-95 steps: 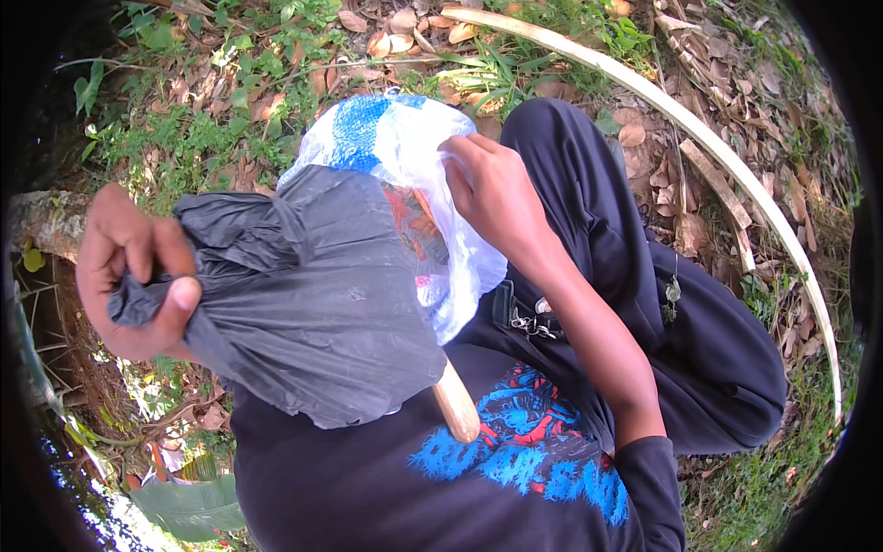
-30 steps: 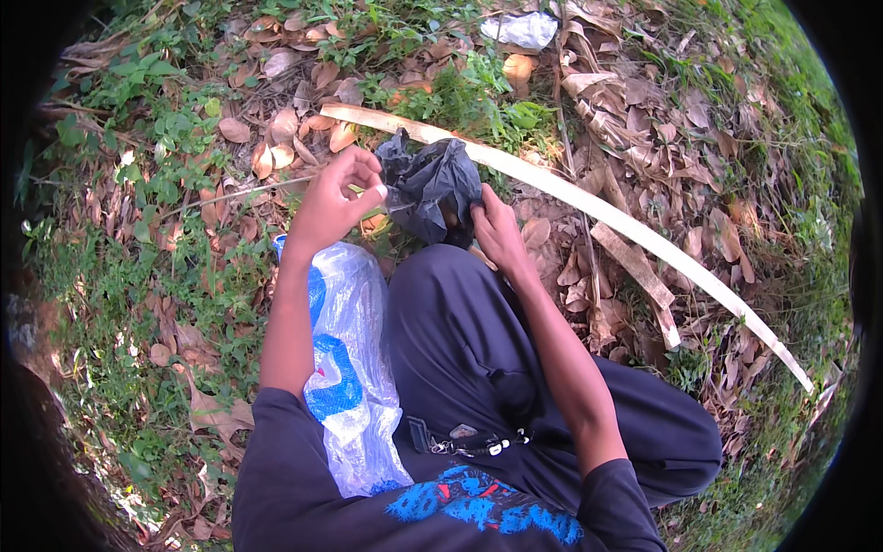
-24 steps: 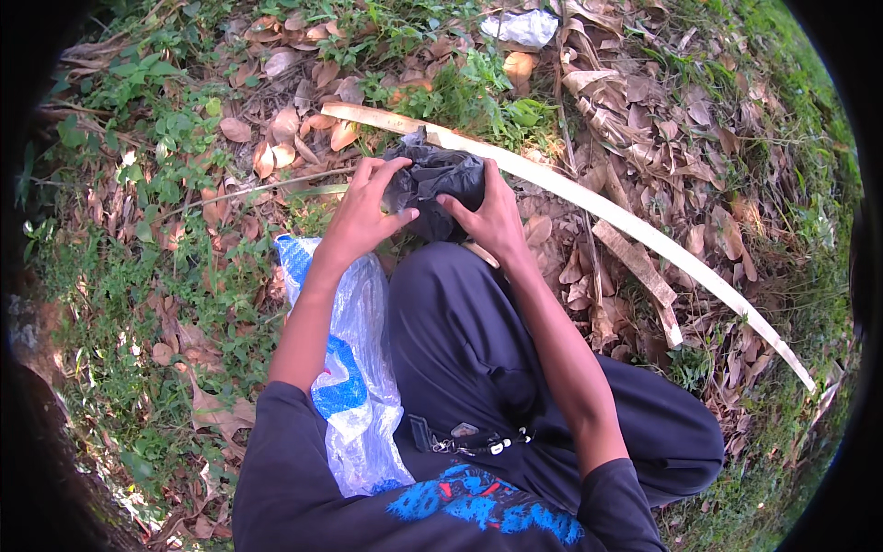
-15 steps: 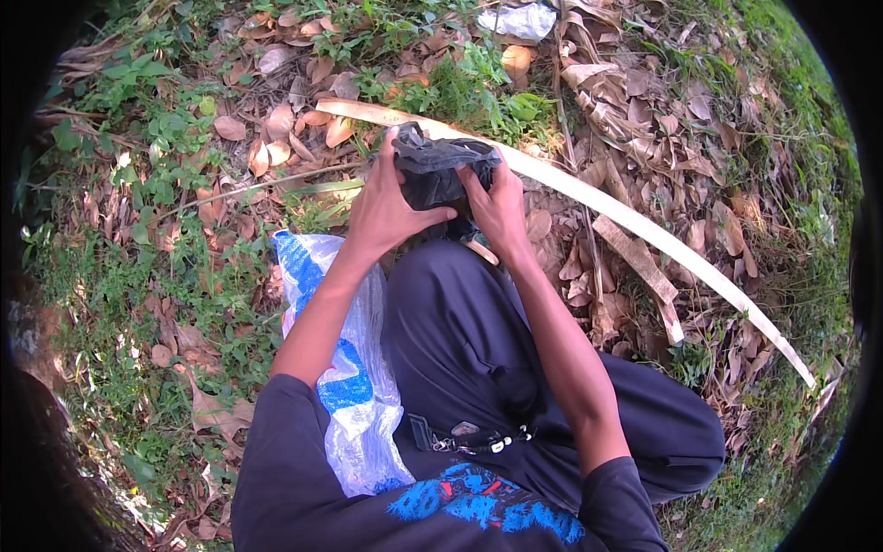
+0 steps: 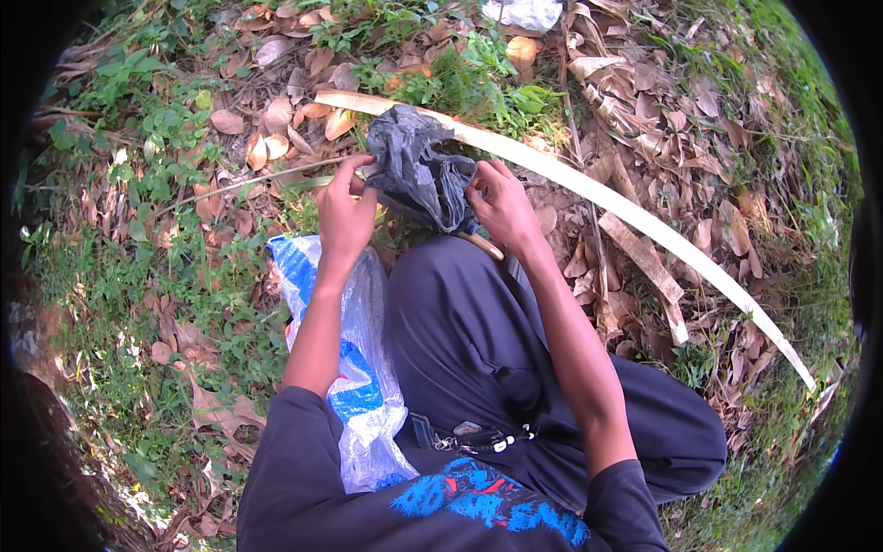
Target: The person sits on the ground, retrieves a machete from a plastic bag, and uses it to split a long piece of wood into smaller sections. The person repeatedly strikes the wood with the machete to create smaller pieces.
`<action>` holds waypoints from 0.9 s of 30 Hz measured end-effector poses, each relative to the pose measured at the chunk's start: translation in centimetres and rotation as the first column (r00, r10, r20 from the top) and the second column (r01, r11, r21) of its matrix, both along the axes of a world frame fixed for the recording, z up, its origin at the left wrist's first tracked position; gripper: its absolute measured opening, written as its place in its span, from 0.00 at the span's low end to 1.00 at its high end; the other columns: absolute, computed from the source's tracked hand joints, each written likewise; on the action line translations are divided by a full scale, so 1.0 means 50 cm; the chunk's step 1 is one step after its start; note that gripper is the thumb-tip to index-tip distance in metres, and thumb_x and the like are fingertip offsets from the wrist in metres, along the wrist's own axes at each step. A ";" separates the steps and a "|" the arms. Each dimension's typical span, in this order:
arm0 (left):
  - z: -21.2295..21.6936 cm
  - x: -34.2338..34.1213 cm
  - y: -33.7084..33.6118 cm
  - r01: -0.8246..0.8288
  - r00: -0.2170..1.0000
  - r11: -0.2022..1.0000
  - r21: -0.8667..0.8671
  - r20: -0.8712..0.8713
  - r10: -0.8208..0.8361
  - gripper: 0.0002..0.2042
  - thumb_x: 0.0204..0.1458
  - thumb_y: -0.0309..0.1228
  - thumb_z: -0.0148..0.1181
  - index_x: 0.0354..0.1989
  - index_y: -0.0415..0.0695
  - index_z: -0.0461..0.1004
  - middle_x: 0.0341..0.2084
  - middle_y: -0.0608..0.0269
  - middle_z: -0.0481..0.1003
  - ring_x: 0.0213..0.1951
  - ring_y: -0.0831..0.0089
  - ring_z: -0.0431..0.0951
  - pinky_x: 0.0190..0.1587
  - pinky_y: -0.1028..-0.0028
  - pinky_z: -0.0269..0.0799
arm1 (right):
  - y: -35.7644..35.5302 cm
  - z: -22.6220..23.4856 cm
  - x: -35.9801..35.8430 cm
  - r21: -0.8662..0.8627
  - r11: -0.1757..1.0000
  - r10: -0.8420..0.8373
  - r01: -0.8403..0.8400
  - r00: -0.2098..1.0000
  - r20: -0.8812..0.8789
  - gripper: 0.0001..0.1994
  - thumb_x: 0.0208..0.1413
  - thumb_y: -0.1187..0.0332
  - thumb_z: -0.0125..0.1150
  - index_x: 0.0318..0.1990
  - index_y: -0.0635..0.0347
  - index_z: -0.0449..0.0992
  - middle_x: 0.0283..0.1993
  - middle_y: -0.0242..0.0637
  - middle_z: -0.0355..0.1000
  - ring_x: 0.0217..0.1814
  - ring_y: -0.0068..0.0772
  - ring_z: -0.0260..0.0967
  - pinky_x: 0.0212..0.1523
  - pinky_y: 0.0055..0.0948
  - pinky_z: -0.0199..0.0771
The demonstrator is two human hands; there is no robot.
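Observation:
A crumpled black plastic bag (image 5: pixel 416 170) hangs between my two hands, just beyond my knee. My left hand (image 5: pixel 348 210) pinches its left edge, thumb and fingers together. On the other side, my right hand (image 5: pixel 502 204) grips the right edge near the bag's folded rim. What the bag holds, if anything, is hidden. Below the bag, a short light-brown wooden piece (image 5: pixel 480 245), like a handle, shows beside my knee; its other end is covered.
A long pale wooden strip (image 5: pixel 589 193) curves across the ground behind the bag. Shorter strips (image 5: pixel 644 258) lie to the right. A clear and blue plastic sack (image 5: pixel 354 368) rests against my left thigh. White plastic (image 5: pixel 522 13) lies at the far edge among dry leaves.
My hands have moved apart, the left one outward and down. The black bag has spread from a compact bundle into a wider, looser shape between them.

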State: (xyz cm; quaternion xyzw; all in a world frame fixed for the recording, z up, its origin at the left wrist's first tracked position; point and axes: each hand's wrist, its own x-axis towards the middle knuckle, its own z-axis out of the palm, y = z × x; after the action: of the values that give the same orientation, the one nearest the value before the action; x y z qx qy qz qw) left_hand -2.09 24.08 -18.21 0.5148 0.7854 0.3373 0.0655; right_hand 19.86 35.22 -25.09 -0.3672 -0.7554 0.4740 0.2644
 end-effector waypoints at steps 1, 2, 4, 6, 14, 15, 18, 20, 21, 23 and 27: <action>0.009 0.001 -0.006 0.036 0.999 0.997 -0.061 0.009 -0.035 0.24 0.47 0.17 0.57 0.56 0.41 0.75 0.19 0.65 0.64 0.23 0.75 0.67 0.31 0.73 0.66 | 0.001 0.004 0.003 -0.094 0.995 0.012 -0.016 0.999 -0.053 0.18 0.55 0.64 0.66 0.48 0.64 0.70 0.46 0.46 0.70 0.47 0.47 0.73 0.52 0.43 0.74; 0.023 0.004 -0.018 0.072 0.997 0.990 -0.122 0.020 -0.071 0.25 0.46 0.18 0.58 0.57 0.42 0.75 0.19 0.64 0.65 0.23 0.74 0.68 0.31 0.71 0.68 | 0.000 0.009 0.005 -0.186 0.982 0.018 -0.037 0.994 -0.106 0.18 0.56 0.64 0.66 0.49 0.63 0.70 0.46 0.46 0.70 0.47 0.46 0.73 0.52 0.42 0.74; 0.037 0.005 -0.054 0.105 0.994 0.971 -0.216 0.006 -0.106 0.26 0.46 0.19 0.60 0.58 0.44 0.74 0.21 0.60 0.70 0.25 0.66 0.72 0.35 0.65 0.70 | -0.009 0.028 0.000 -0.186 0.982 -0.039 0.018 0.993 -0.111 0.26 0.59 0.52 0.63 0.58 0.60 0.70 0.47 0.47 0.70 0.48 0.44 0.73 0.52 0.42 0.72; 0.036 -0.005 -0.099 0.101 0.993 0.952 -0.288 -0.034 -0.116 0.26 0.46 0.22 0.62 0.58 0.47 0.74 0.26 0.53 0.76 0.30 0.53 0.78 0.40 0.57 0.73 | -0.003 0.033 -0.006 -0.255 0.967 -0.055 0.024 0.992 -0.117 0.32 0.60 0.45 0.61 0.64 0.58 0.69 0.50 0.48 0.71 0.51 0.43 0.73 0.52 0.43 0.72; 0.201 -0.003 -0.047 0.139 0.978 0.986 -0.092 0.167 -0.123 0.11 0.52 0.19 0.52 0.42 0.34 0.77 0.35 0.50 0.82 0.39 0.63 0.83 0.47 0.68 0.77 | -0.023 0.046 -0.035 -0.071 0.997 0.036 -0.032 0.998 0.060 0.23 0.57 0.59 0.63 0.55 0.64 0.76 0.35 0.58 0.78 0.40 0.58 0.78 0.46 0.44 0.75; 0.188 0.003 -0.008 0.345 0.889 0.938 -0.006 0.321 -0.325 0.10 0.53 0.16 0.49 0.40 0.32 0.76 0.37 0.51 0.81 0.41 0.64 0.83 0.48 0.68 0.77 | -0.025 0.047 -0.032 -0.098 0.995 -0.005 0.007 1.000 0.015 0.17 0.59 0.65 0.59 0.52 0.66 0.76 0.33 0.59 0.76 0.38 0.61 0.77 0.43 0.45 0.75; 0.160 0.039 0.073 0.647 0.760 0.714 -0.268 0.296 -0.578 0.10 0.53 0.15 0.46 0.36 0.32 0.77 0.36 0.50 0.82 0.45 0.58 0.83 0.49 0.64 0.78 | -0.037 0.049 -0.032 -0.147 0.973 -0.194 0.177 0.974 -0.115 0.15 0.61 0.67 0.57 0.51 0.67 0.75 0.30 0.59 0.75 0.37 0.56 0.78 0.42 0.45 0.74; 0.119 0.023 0.063 0.474 0.859 0.683 -0.556 0.123 -0.497 0.10 0.54 0.20 0.50 0.37 0.33 0.79 0.35 0.46 0.82 0.45 0.50 0.83 0.50 0.60 0.77 | -0.030 0.039 -0.020 -0.443 0.874 -0.291 0.198 0.945 -0.152 0.11 0.67 0.70 0.50 0.53 0.61 0.75 0.37 0.47 0.77 0.39 0.42 0.79 0.38 0.45 0.77; 0.109 0.013 0.055 0.445 0.854 0.649 -0.617 0.073 -0.515 0.11 0.53 0.27 0.57 0.42 0.36 0.79 0.39 0.43 0.81 0.45 0.45 0.80 0.52 0.56 0.75 | -0.026 -0.009 -0.014 -0.627 0.760 -0.419 0.171 0.866 -0.272 0.11 0.69 0.70 0.48 0.53 0.58 0.75 0.39 0.43 0.76 0.39 0.38 0.78 0.37 0.45 0.78; 0.073 -0.026 0.003 0.315 0.850 0.642 -0.699 -0.092 -0.518 0.13 0.52 0.32 0.62 0.42 0.36 0.78 0.39 0.45 0.81 0.44 0.45 0.81 0.50 0.55 0.76 | -0.031 0.005 -0.020 -0.839 0.544 -0.593 -0.004 0.706 -0.388 0.12 0.74 0.72 0.40 0.57 0.51 0.70 0.44 0.33 0.72 0.39 0.31 0.74 0.37 0.45 0.80; 0.056 -0.035 -0.023 0.093 0.858 0.654 -0.751 -0.273 -0.436 0.29 0.40 0.46 0.76 0.47 0.39 0.75 0.38 0.44 0.81 0.44 0.41 0.81 0.49 0.53 0.77 | -0.021 0.052 -0.025 -0.897 0.428 -0.582 -0.113 0.725 -0.369 0.14 0.73 0.63 0.44 0.61 0.54 0.62 0.45 0.43 0.72 0.38 0.32 0.72 0.43 0.45 0.80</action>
State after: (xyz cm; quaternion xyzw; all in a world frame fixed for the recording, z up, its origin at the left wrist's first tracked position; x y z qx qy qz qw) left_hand -3.82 22.92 -15.42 0.6210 0.7610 -0.1306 0.1348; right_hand 18.60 34.16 -22.48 -0.3739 -0.1962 0.8386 0.3440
